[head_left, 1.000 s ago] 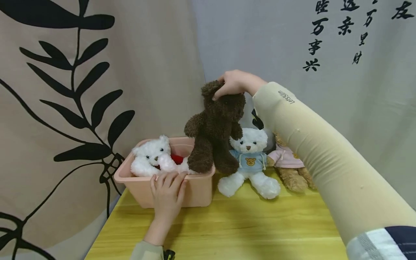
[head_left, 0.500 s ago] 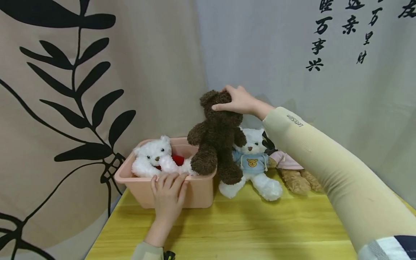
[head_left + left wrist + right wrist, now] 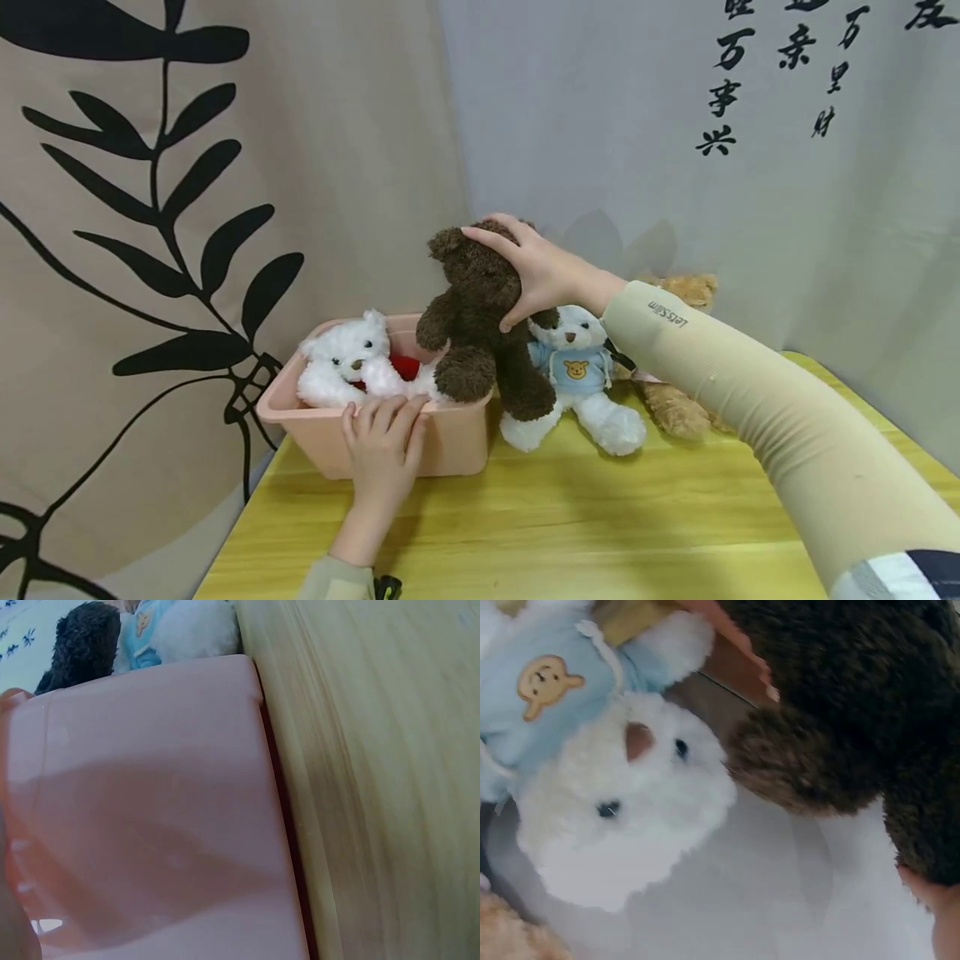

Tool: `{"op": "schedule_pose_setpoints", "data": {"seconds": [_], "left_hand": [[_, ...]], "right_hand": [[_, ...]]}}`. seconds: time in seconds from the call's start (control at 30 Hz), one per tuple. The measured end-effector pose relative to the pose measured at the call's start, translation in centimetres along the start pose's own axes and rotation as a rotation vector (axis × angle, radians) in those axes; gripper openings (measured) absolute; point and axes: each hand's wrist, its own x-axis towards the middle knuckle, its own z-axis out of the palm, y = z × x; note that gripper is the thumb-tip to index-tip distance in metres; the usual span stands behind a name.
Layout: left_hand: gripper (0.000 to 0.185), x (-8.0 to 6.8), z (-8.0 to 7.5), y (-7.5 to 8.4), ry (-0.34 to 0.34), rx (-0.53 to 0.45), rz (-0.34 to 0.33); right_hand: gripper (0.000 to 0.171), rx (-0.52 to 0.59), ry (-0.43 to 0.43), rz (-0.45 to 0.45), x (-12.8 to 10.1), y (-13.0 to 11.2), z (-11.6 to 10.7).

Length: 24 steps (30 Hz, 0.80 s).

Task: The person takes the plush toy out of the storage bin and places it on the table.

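My right hand point(image 3: 546, 268) grips the dark brown teddy bear point(image 3: 476, 321) by its head, fingers over the top and thumb lower on the side. The bear hangs upright at the right end of the pink plastic bin point(image 3: 457, 446), one leg over the bin's rim and the other outside. My left hand point(image 3: 384, 450) holds the bin's front rim, fingertips over the edge. Inside lies a white teddy bear point(image 3: 339, 362) with a bit of red. In the right wrist view the brown bear's fur point(image 3: 855, 682) fills the upper right.
Right of the bin, a white teddy bear in a light blue hoodie point(image 3: 576, 371) sits on the wooden table point(image 3: 600, 517). Beside it, a tan teddy bear point(image 3: 675, 408) is partly hidden behind my right sleeve. Printed curtains point(image 3: 360, 167) hang behind the table.
The brown bear has come lower and, in the last half second, tilted left. My right hand's grip has shifted, with the thumb now down its side. My left hand stays at the rim.
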Motion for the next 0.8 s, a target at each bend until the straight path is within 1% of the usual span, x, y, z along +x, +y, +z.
{"op": "schedule_pose_setpoints", "data": {"seconds": [0.17, 0.23, 0.3, 0.37, 0.47, 0.6, 0.73, 0.8], "left_hand": [[0.027, 0.0, -0.1, -0.1, 0.004, 0.003, 0.000], [0.028, 0.0, -0.1, -0.1, 0.003, 0.004, 0.003], [0.028, 0.0, 0.0, 0.0, 0.002, 0.005, 0.003], [0.028, 0.0, 0.4, 0.3, 0.000, -0.006, 0.003], [0.027, 0.0, 0.8, 0.7, 0.001, -0.021, 0.004], [0.026, 0.1, 0.9, 0.8, 0.016, -0.023, 0.014], [0.028, 0.2, 0.7, 0.5, 0.032, -0.009, 0.018], [0.028, 0.2, 0.4, 0.3, 0.035, -0.005, 0.017]], "right_hand": [[0.124, -0.005, 0.092, 0.060, -0.4, -0.1, 1.6], [0.121, -0.003, 0.130, 0.084, -0.4, -0.3, 1.8], [0.119, -0.005, 0.148, 0.099, -0.1, -0.3, 1.7], [0.116, -0.005, 0.148, 0.117, -0.2, -0.1, 0.9], [0.111, 0.007, 0.134, 0.130, -0.4, 0.6, -1.3], [0.107, -0.002, 0.144, 0.150, -1.0, 1.6, -5.3], [0.102, -0.079, 0.176, 0.174, -1.9, 2.3, -10.1], [0.099, -0.131, 0.187, 0.216, -2.8, 2.8, -12.6]]}}
